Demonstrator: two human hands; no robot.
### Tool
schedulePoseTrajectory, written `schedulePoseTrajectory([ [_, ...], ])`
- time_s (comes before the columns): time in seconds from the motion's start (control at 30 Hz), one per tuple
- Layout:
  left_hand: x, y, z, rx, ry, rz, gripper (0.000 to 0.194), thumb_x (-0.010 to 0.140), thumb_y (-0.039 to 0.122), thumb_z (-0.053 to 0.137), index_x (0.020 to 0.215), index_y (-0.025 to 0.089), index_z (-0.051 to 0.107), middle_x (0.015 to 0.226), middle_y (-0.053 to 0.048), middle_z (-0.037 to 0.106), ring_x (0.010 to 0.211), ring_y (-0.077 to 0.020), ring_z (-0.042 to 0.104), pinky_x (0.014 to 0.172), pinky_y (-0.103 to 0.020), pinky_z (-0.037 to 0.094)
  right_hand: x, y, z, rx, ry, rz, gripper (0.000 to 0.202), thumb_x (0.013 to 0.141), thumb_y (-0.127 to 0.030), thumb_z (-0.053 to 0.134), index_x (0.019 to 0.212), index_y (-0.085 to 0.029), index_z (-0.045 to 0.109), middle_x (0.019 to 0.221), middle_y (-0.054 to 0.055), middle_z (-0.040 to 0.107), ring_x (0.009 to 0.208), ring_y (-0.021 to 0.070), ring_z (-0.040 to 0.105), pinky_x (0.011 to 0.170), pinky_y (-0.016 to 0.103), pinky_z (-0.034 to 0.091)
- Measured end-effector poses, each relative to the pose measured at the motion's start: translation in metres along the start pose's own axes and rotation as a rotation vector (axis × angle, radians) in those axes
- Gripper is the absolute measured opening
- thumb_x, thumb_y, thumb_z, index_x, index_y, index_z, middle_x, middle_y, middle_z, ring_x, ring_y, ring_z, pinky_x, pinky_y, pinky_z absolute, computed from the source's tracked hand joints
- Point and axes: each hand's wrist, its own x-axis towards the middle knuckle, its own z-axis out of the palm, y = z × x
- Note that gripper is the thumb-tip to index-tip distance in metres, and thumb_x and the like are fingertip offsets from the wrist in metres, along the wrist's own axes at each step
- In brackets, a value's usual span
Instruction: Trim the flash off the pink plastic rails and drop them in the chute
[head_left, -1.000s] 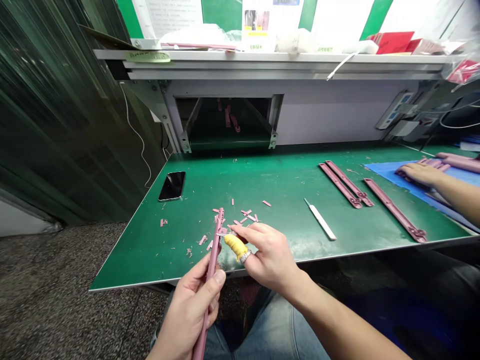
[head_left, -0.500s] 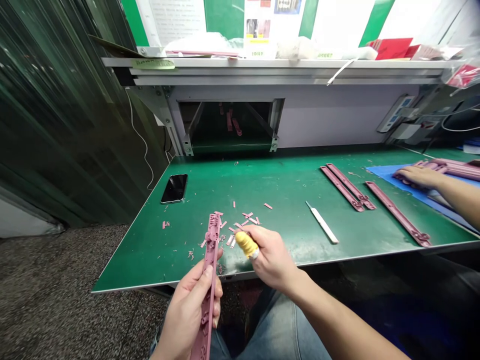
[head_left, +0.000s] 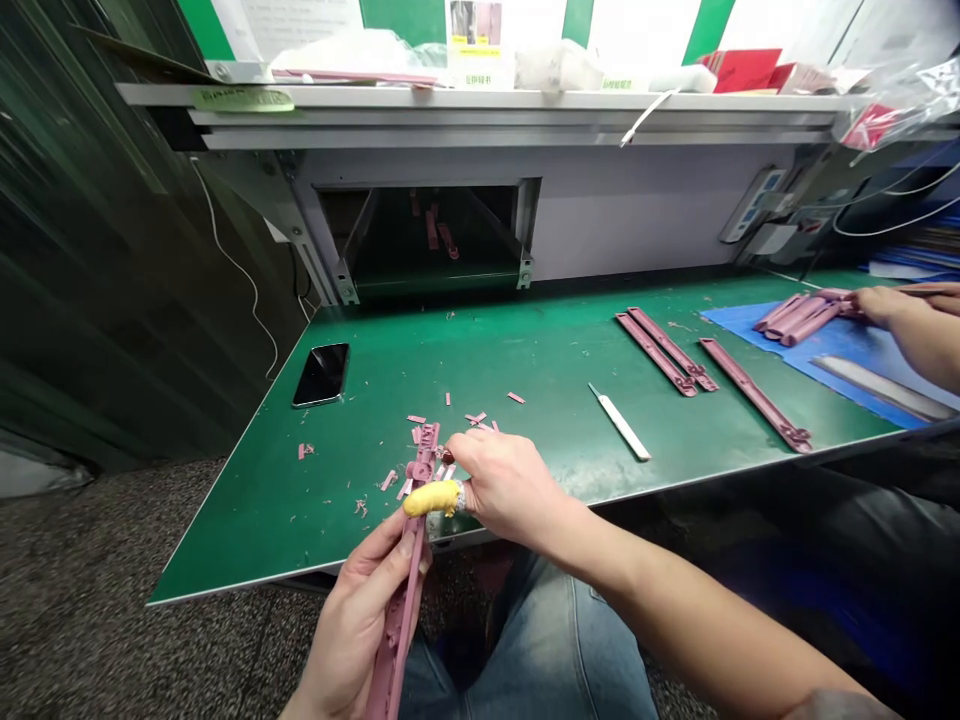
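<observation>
A long pink plastic part (head_left: 391, 650) with ribs and posts inside is gripped by my left hand (head_left: 349, 610), thumb on top and fingers wrapped beneath. It points away from me over the table's front edge. My right hand (head_left: 510, 485) is closed at the part's far end. Its thumb wears a yellow cover (head_left: 431, 499) and rests against the part. Something small and dark shows by its curled fingers, too hidden to name. Around the part's tip lie several small pink scraps (head_left: 475, 418) and shavings (head_left: 361, 508).
A black phone (head_left: 321, 374) lies at the left. To the right are a white-handled knife (head_left: 621, 425) and long pink parts (head_left: 754, 394). A co-worker's hand (head_left: 889, 305) touches pink parts on a blue sheet (head_left: 862, 355). An opening with a conveyor (head_left: 431, 270) is behind.
My right hand has moved left onto the pink part, its covered thumb now against it. The view has shifted right. The co-worker's hand has moved back across the pink parts.
</observation>
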Motion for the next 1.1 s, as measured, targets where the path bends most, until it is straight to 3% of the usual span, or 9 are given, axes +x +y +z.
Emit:
schedulePoseTrajectory([
  [0.23,0.003,0.014,0.021,0.075,-0.113,0.108,0.031,0.074,0.014,0.073,0.105,0.016,0.071,0.083,-0.004,0.07,0.069,-0.0096,0.063,0.065,-0.016,0.052,-0.024,-0.026,0.001,0.122,-0.089,-0.118,0.024,0.091,-0.037,0.05,0.074,-0.019,0.05,0.064,0.0,0.054,0.053,0.0124,0.042,0.049,0.028,0.016],
  [0.43,0.044,0.041,0.016,-0.015,-0.096,0.233,0.024,0.08,0.01,0.064,0.103,0.016,0.068,0.072,0.001,0.06,0.057,-0.0033,0.055,0.054,-0.011,0.047,-0.092,-0.087,0.03,0.242,-0.316,-0.423,0.014,0.08,-0.031,0.06,0.073,-0.02,0.054,0.063,0.001,0.058,0.05,0.0151,0.044,0.046,0.029,0.017],
  [0.53,0.061,0.058,0.008,-0.056,-0.12,0.275,0.02,0.083,0.01,0.058,0.102,0.015,0.066,0.071,0.002,0.056,0.055,-0.0027,0.054,0.052,-0.011,0.046,-0.113,-0.09,0.038,0.44,-0.384,-0.481,0.021,0.082,-0.029,0.061,0.065,-0.019,0.056,0.056,-0.001,0.056,0.045,0.0124,0.042,0.043,0.028,0.02],
  [0.67,0.067,0.068,0.001,-0.091,-0.144,0.282,0.021,0.084,0.009,0.056,0.103,0.013,0.064,0.07,0.002,0.055,0.054,-0.0035,0.054,0.051,-0.012,0.046,-0.097,-0.044,0.03,1.106,-0.311,0.189,0.025,0.087,-0.041,0.059,0.082,-0.018,0.066,0.063,0.0,0.055,0.053,0.0109,0.045,0.049,0.023,0.034],
  [0.77,0.065,0.066,0.001,-0.128,-0.153,0.275,0.021,0.084,0.008,0.055,0.102,0.013,0.064,0.069,0.002,0.055,0.056,-0.0042,0.055,0.052,-0.013,0.046,-0.095,-0.013,0.04,1.678,-0.199,0.795,0.035,0.083,-0.052,0.061,0.085,-0.016,0.064,0.055,-0.007,0.03,0.045,0.006,0.022,0.039,0.017,0.02],
  [0.87,0.062,0.065,0.003,-0.162,-0.141,0.266,0.02,0.084,0.008,0.054,0.101,0.013,0.064,0.07,0.001,0.056,0.06,-0.0048,0.056,0.054,-0.013,0.046,-0.126,-0.011,0.072,1.992,-0.287,1.153,0.04,0.065,-0.049,0.078,0.078,-0.015,0.061,0.059,-0.009,0.022,0.048,0.0042,0.013,0.039,0.015,0.011],
  [0.97,0.06,0.067,0.004,-0.184,-0.101,0.259,0.021,0.085,0.008,0.053,0.103,0.013,0.063,0.074,0.0,0.056,0.063,-0.005,0.058,0.057,-0.014,0.048,-0.164,-0.028,0.093,1.936,-0.56,1.26,0.045,0.06,-0.05,0.082,0.076,-0.014,0.061,0.058,-0.009,0.023,0.048,0.0038,0.012,0.04,0.015,0.009],
  [1.03,0.057,0.067,0.006,-0.186,-0.077,0.246,0.022,0.086,0.009,0.052,0.104,0.014,0.063,0.077,0.0,0.057,0.063,-0.0042,0.058,0.055,-0.013,0.048,-0.171,-0.036,0.09,1.79,-0.719,1.123,0.049,0.069,-0.06,0.07,0.082,-0.013,0.064,0.058,-0.009,0.026,0.048,0.0043,0.014,0.041,0.016,0.011],
  [1.1,0.048,0.065,0.009,-0.169,-0.064,0.223,0.024,0.087,0.01,0.052,0.108,0.015,0.062,0.081,0.0,0.057,0.06,-0.003,0.056,0.047,-0.011,0.045,-0.158,-0.037,0.075,1.592,-0.689,0.853,0.053,0.08,-0.065,0.055,0.093,-0.015,0.066,0.061,-0.006,0.034,0.048,0.0057,0.023,0.043,0.017,0.02],
])
